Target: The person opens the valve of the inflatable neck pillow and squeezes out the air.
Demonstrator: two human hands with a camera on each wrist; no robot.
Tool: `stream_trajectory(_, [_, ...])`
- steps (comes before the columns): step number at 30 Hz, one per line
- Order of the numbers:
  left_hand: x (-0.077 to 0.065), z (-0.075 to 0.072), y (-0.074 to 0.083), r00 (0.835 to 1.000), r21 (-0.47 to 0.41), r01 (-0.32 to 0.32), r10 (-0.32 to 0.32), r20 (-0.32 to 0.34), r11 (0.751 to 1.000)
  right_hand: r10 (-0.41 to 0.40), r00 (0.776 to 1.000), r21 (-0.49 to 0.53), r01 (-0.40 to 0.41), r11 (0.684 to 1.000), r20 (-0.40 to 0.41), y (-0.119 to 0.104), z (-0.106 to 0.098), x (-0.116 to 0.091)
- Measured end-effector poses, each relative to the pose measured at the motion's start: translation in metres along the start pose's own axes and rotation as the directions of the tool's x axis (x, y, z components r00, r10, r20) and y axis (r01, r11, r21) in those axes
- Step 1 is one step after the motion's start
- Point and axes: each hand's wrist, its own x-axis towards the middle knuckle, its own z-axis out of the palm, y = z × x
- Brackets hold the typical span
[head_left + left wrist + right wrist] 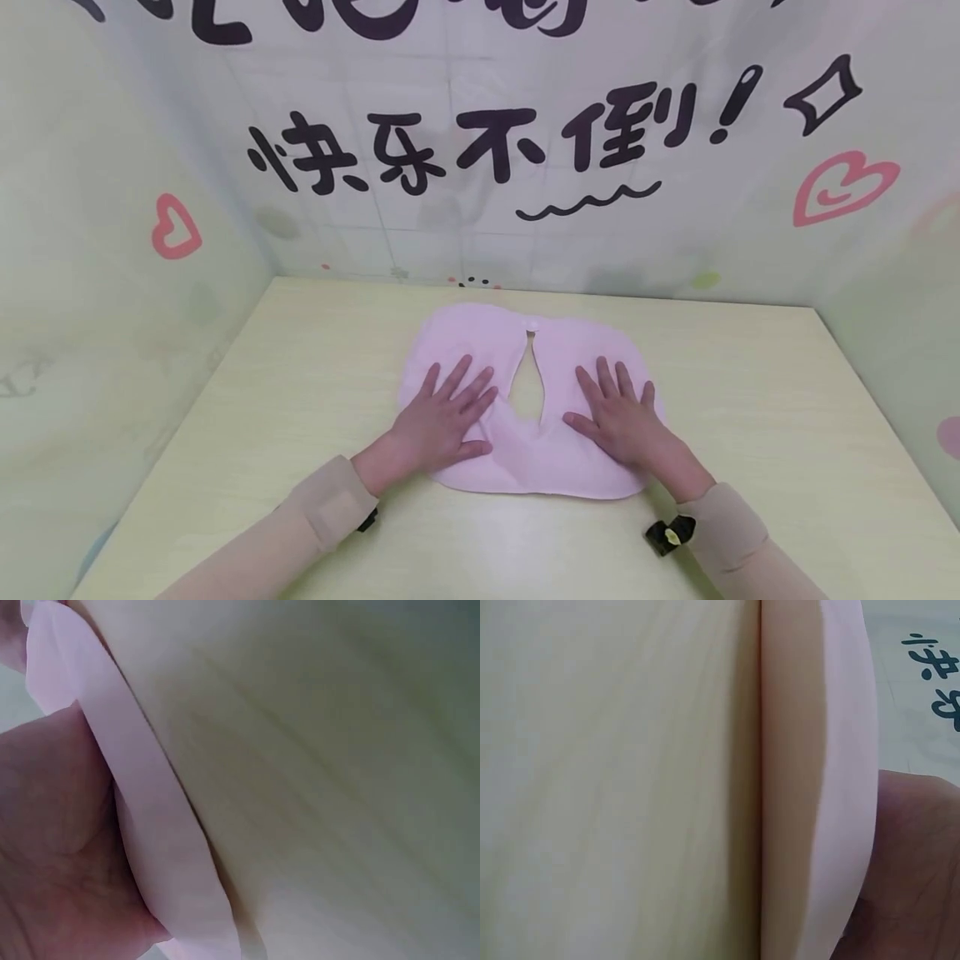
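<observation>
A pale pink bib (540, 467) lies flat on the table, with a teardrop-shaped opening in its middle and a small round fastener at its far edge. My left hand (438, 421) rests on its left half, fingers spread and straight. On the right half lies my right hand (626, 421), its fingers likewise spread. In the left wrist view, the bib's near edge (161, 817) runs beside the heel of the hand (52, 832). The right wrist view shows the edge (847, 750) slightly raised over the tabletop, with part of the palm (915, 862) behind it.
The light wooden table (750, 400) meets a printed backdrop (450, 225) with dark lettering behind the bib. Fabric side walls with pink hearts stand at left and right. A black wrist device (670, 534) sits under the right sleeve cuff.
</observation>
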Motion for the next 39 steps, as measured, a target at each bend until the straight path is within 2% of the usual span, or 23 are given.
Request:
stream_trajectory(7, [-0.003,-0.001,0.0,1.0,0.036,-0.004,0.003,0.008,0.999,-0.006,1.0,-0.016,0.006,1.0,-0.006,-0.003,-0.005,-0.001])
stream_trajectory(9, [-0.004,-0.004,0.0,1.0,0.011,-0.007,0.007,0.006,1.0,-0.018,0.999,-0.024,0.018,1.0,-0.027,-0.005,-0.005,-0.003])
stream_trajectory(15, [-0.006,-0.014,0.006,1.0,-0.148,0.007,-0.011,-0.023,0.989,-0.09,0.991,-0.053,0.085,0.995,-0.103,-0.018,-0.004,-0.011])
stream_trajectory(17, [-0.007,-0.018,0.011,0.998,-0.183,-0.035,0.025,-0.055,0.983,-0.118,0.985,-0.066,0.11,0.992,-0.126,-0.025,-0.005,-0.016])
stream_trajectory(20, [-0.01,-0.021,0.022,0.989,-0.209,-0.137,0.121,-0.084,0.968,-0.16,0.978,-0.097,0.148,0.984,-0.132,-0.032,-0.003,-0.025])
stream_trajectory(22, [-0.012,-0.021,0.029,0.981,-0.188,-0.192,0.181,-0.072,0.963,-0.185,0.975,-0.113,0.171,0.979,-0.124,-0.036,0.0,-0.031])
stream_trajectory(25, [-0.013,-0.02,0.038,0.977,-0.142,-0.212,0.213,-0.007,0.967,-0.196,0.974,-0.126,0.182,0.975,-0.111,-0.038,0.007,-0.037])
stream_trajectory(29, [-0.013,-0.013,0.045,0.977,-0.07,-0.202,0.205,0.049,0.977,-0.167,0.981,-0.161,0.15,0.976,-0.101,-0.035,0.018,-0.039])
stream_trajectory(35, [-0.012,-0.003,0.045,0.978,-0.038,-0.2,0.201,0.046,0.979,-0.135,0.988,-0.21,0.117,0.971,-0.078,-0.032,0.022,-0.038])
stream_trajectory(39, [-0.01,-0.002,0.045,0.978,-0.027,-0.201,0.202,0.046,0.979,-0.131,0.989,-0.222,0.115,0.968,-0.062,-0.031,0.019,-0.038])
